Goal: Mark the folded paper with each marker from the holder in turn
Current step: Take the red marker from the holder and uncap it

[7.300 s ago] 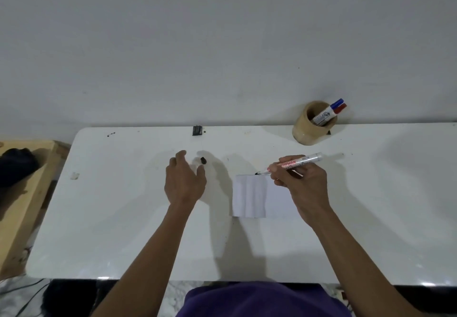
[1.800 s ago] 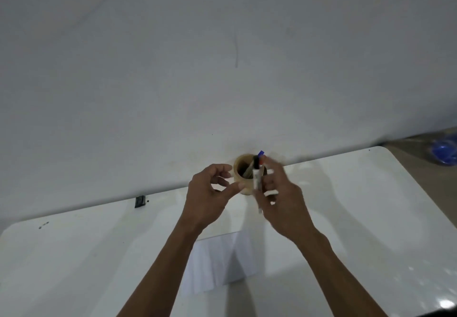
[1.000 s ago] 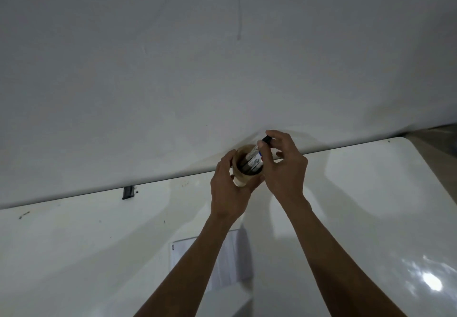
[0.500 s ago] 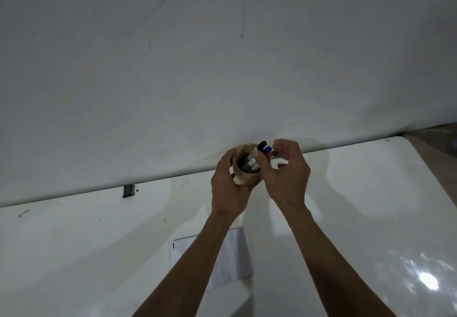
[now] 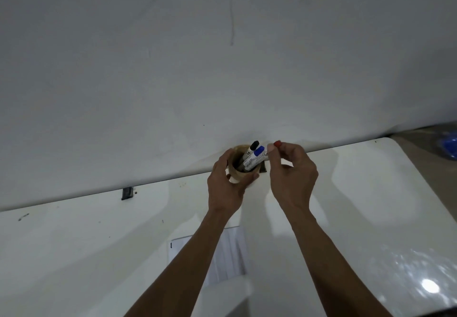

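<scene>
Left hand (image 5: 226, 188) fingers wrap the holder (image 5: 241, 168); right hand (image 5: 291, 178) fingers pinch red-capped marker (image 5: 277, 143) just right of blue marker (image 5: 256, 157); folded paper (image 5: 230, 254) under forearms.

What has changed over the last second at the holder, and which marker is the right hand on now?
The right hand let go of the black-capped marker, now standing in the round tan holder beside the blue-capped marker, and its fingers have pinched the red-capped marker, lifting its cap above the rim. The left hand still grips the holder; the folded white paper has not moved.
</scene>
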`<state>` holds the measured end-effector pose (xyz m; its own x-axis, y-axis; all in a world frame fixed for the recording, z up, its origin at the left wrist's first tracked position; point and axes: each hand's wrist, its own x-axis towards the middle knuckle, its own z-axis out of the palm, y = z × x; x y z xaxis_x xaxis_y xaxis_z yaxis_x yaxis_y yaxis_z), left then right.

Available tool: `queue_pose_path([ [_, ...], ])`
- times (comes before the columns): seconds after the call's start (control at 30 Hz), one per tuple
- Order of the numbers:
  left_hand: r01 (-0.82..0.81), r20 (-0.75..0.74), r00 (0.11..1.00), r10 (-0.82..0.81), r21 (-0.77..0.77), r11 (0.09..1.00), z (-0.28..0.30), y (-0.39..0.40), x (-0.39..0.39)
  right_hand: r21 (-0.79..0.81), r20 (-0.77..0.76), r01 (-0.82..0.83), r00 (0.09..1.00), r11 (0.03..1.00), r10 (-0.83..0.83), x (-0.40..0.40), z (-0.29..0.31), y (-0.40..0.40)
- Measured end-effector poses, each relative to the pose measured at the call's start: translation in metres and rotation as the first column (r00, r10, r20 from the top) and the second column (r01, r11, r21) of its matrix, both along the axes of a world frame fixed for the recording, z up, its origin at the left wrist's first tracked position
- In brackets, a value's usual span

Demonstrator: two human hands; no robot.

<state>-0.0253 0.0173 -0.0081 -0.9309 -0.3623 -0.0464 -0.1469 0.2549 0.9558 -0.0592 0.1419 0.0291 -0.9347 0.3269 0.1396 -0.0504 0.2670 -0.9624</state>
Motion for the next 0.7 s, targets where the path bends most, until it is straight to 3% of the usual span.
queue_pose_path([
  [0.17, 0.023, 0.064, 0.998, -0.020, -0.060, 0.998, 0.005, -0.007, 0.006, -0.166, -0.088, 0.053, 0.994, 0.985, -0.068, 0.010, 0.047, 0.013],
  [0.33, -0.049, 0.065, 0.997, 0.052, -0.043, 0.998, 0.033, -0.028, 0.036, -0.171, -0.124, -0.086, 0.990, 0.981, 0.065, 0.037, 0.074, 0.015],
  [0.43, -0.049, 0.034, 0.998, 0.049, 0.009, 0.999, 0.058, -0.045, 0.069, -0.129, -0.008, -0.244, 0.969, 0.961, 0.245, 0.063, 0.066, 0.002],
  [0.53, 0.026, 0.065, 0.997, -0.029, 0.061, 0.998, 0.077, -0.067, 0.106, -0.082, 0.166, -0.420, 0.889, 0.904, 0.427, 0.096, 0.050, -0.018],
  [0.7, 0.121, 0.114, 0.986, -0.119, -0.007, 0.993, 0.085, -0.099, 0.168, -0.077, 0.283, -0.607, 0.747, 0.791, 0.601, 0.153, 0.037, -0.052],
])
